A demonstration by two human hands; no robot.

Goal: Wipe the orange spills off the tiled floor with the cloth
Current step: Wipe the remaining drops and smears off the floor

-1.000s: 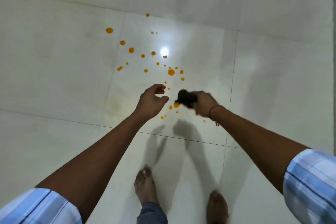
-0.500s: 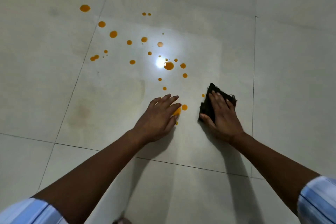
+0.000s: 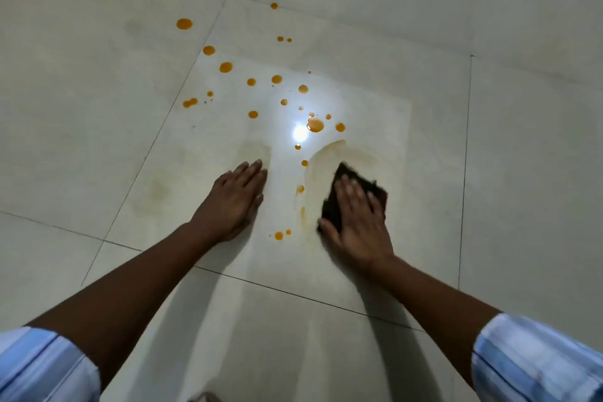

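the tiled floor point(image 3: 489, 173) is pale, smooth and glossy, shiny enough to throw back a bright glare spot point(image 3: 299, 133) among the wet-looking orange spills point(image 3: 315, 125). the cloth point(image 3: 359, 183) is dark, matt and rough, with a fuzzy edge, and a thin, streaky orange smear point(image 3: 321, 153) films the tile beside it. the sleeves point(image 3: 535, 359) look like soft woven fabric, pale blue with stripes.

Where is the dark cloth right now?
In the head view the cloth lies on the floor, right of centre, pressed under the right hand, beside a pale orange smear.
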